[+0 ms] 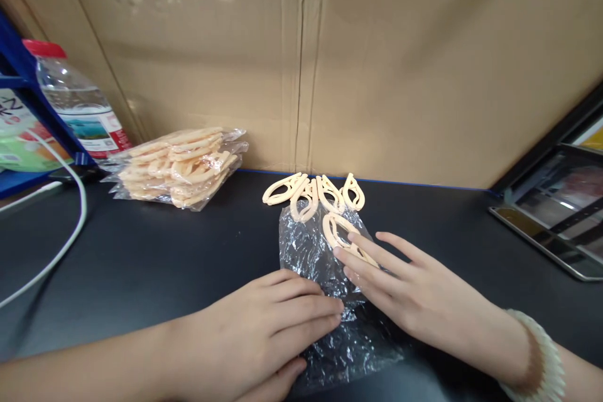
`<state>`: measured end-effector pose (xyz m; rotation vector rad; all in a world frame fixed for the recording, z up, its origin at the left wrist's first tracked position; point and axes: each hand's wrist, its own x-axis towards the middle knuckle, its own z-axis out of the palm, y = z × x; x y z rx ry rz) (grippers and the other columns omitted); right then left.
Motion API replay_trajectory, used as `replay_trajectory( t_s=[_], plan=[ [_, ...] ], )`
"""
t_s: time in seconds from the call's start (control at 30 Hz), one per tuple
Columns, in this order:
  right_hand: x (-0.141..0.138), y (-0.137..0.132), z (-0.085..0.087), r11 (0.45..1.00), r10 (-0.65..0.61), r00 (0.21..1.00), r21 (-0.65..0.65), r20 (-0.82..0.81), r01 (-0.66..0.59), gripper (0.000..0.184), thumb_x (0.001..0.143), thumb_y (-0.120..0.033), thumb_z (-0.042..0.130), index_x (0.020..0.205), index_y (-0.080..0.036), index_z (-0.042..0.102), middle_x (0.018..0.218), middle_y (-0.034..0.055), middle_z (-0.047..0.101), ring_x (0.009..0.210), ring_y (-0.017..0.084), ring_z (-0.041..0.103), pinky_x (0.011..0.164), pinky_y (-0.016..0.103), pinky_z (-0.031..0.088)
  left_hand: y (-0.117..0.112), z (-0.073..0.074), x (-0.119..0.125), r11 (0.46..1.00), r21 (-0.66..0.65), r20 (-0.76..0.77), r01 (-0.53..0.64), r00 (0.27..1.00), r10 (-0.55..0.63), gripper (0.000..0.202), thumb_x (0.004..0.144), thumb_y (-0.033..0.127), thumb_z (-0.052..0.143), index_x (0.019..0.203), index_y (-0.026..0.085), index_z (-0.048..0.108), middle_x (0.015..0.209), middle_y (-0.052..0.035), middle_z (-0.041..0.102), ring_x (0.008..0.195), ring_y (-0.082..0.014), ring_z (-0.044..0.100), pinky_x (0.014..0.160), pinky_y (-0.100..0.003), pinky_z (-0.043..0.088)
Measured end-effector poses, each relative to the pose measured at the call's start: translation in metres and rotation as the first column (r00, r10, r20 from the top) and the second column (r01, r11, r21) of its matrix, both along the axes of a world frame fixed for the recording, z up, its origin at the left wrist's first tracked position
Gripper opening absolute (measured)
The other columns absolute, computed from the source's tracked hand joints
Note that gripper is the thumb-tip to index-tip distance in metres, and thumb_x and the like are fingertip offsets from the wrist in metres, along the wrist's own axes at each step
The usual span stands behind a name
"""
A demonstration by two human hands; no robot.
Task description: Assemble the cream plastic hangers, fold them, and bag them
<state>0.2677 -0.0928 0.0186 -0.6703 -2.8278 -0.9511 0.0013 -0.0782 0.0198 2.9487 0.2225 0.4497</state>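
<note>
A clear plastic bag [306,251] lies crinkled on the black table. My left hand [292,320] rests across its middle, fingers stretched to the right and thumb apart, pressing on the film. Spread fingers of my right hand [400,282] touch a cream folding clothes hanger [335,229], which lies folded at the bag's upper right; whether it is inside or on top, I cannot tell. Beyond the bag's far edge are more folded hangers: one at the left [277,191], a second hanger [305,202], a third hanger [331,195] and one at the right [353,193].
Bagged hangers [179,166] form a stack at the back left. Behind it stands a water bottle [80,100] with a red cap. A white cable [78,220] curves along the left. Cardboard [400,63] walls the back, and a dark metal-edged stand [541,239] is at right.
</note>
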Motion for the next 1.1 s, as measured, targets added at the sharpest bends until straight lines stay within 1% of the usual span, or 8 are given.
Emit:
replay_trajectory(
  t_s=[0.1, 0.27, 0.47, 0.53, 0.63, 0.73, 0.97, 1.1],
  plan=[
    [-0.001, 0.001, -0.003, 1.0, 0.003, 1.0, 0.02, 0.005, -0.003, 0.034, 0.096, -0.013, 0.04, 0.119, -0.008, 0.064, 0.141, 0.0117, 0.051, 0.131, 0.033, 0.043, 0.098, 0.047, 0.047, 0.0, 0.001, 0.0, 1.0, -0.002, -0.002, 0.003, 1.0, -0.003, 0.047, 0.085, 0.013, 0.051, 0.131, 0.005, 0.051, 0.133, -0.0129, 0.06, 0.117, -0.027, 0.057, 0.103, -0.04, 0.047],
    [0.0, 0.012, -0.007, 0.994, 0.107, 0.993, 0.019, -0.042, -0.106, 0.028, 0.096, -0.014, 0.045, 0.111, -0.007, 0.068, 0.123, 0.0125, 0.064, 0.12, 0.028, 0.053, 0.095, 0.043, 0.049, -0.002, 0.0, 0.0, 1.0, -0.008, -0.005, -0.005, 1.0, 0.005, 0.049, 0.085, 0.012, 0.052, 0.134, 0.006, 0.049, 0.134, -0.0134, 0.06, 0.118, -0.0274, 0.057, 0.103, -0.041, 0.047],
    [0.004, 0.018, -0.005, 0.981, 0.196, 0.978, 0.014, -0.069, -0.195, 0.029, 0.096, -0.012, 0.042, 0.105, -0.006, 0.069, 0.12, 0.0115, 0.066, 0.12, 0.025, 0.053, 0.1, 0.041, 0.046, -0.001, -0.001, -0.001, 1.0, -0.008, 0.0, -0.003, 1.0, 0.003, 0.05, 0.085, 0.012, 0.052, 0.134, 0.006, 0.049, 0.134, -0.0139, 0.059, 0.118, -0.0281, 0.057, 0.102, -0.042, 0.047],
    [0.003, 0.017, -0.004, 0.985, 0.175, 0.983, 0.024, -0.051, -0.173, 0.028, 0.096, -0.012, 0.044, 0.107, -0.007, 0.069, 0.126, 0.01, 0.063, 0.123, 0.025, 0.05, 0.101, 0.042, 0.046, -0.001, 0.0, -0.001, 1.0, -0.009, 0.005, -0.003, 1.0, 0.003, 0.05, 0.084, 0.012, 0.052, 0.134, 0.006, 0.049, 0.134, -0.0143, 0.059, 0.118, -0.0282, 0.056, 0.102, -0.042, 0.047],
    [0.0, 0.016, -0.005, 0.995, 0.089, 0.996, 0.045, -0.01, -0.089, 0.029, 0.096, -0.014, 0.045, 0.115, -0.009, 0.066, 0.138, 0.0082, 0.055, 0.129, 0.026, 0.045, 0.102, 0.044, 0.045, -0.001, 0.0, 0.0, 1.0, -0.009, 0.009, -0.002, 1.0, 0.002, 0.051, 0.084, 0.011, 0.052, 0.134, 0.006, 0.048, 0.134, -0.0146, 0.059, 0.119, -0.0281, 0.056, 0.102, -0.042, 0.047],
    [-0.003, 0.016, -0.006, 0.996, 0.04, 0.999, 0.074, 0.005, -0.04, 0.032, 0.096, -0.014, 0.043, 0.12, -0.008, 0.063, 0.142, 0.0087, 0.051, 0.134, 0.028, 0.04, 0.102, 0.045, 0.045, -0.001, 0.0, 0.0, 1.0, -0.01, 0.001, -0.004, 1.0, 0.004, 0.051, 0.084, 0.011, 0.051, 0.134, 0.006, 0.048, 0.135, -0.0141, 0.058, 0.118, -0.028, 0.056, 0.103, -0.043, 0.047],
    [-0.001, 0.017, -0.008, 0.997, 0.037, 0.998, 0.076, -0.042, -0.034, 0.031, 0.093, -0.013, 0.044, 0.112, -0.007, 0.068, 0.139, 0.0095, 0.055, 0.131, 0.028, 0.044, 0.104, 0.044, 0.044, -0.002, -0.001, 0.0, 1.0, -0.028, 0.023, -0.002, 1.0, 0.003, 0.055, 0.083, 0.01, 0.052, 0.137, 0.009, 0.045, 0.134, -0.0145, 0.059, 0.118, -0.028, 0.056, 0.102, -0.043, 0.047],
    [-0.001, 0.015, -0.005, 0.997, 0.052, 0.995, 0.068, -0.087, -0.046, 0.034, 0.092, -0.01, 0.042, 0.117, -0.005, 0.065, 0.134, 0.0099, 0.059, 0.131, 0.026, 0.044, 0.104, 0.042, 0.044, -0.002, -0.001, -0.001, 1.0, -0.024, 0.012, -0.009, 1.0, 0.009, 0.054, 0.083, 0.011, 0.052, 0.137, 0.008, 0.046, 0.135, -0.0143, 0.058, 0.119, -0.028, 0.056, 0.102, -0.043, 0.047]
  ],
)
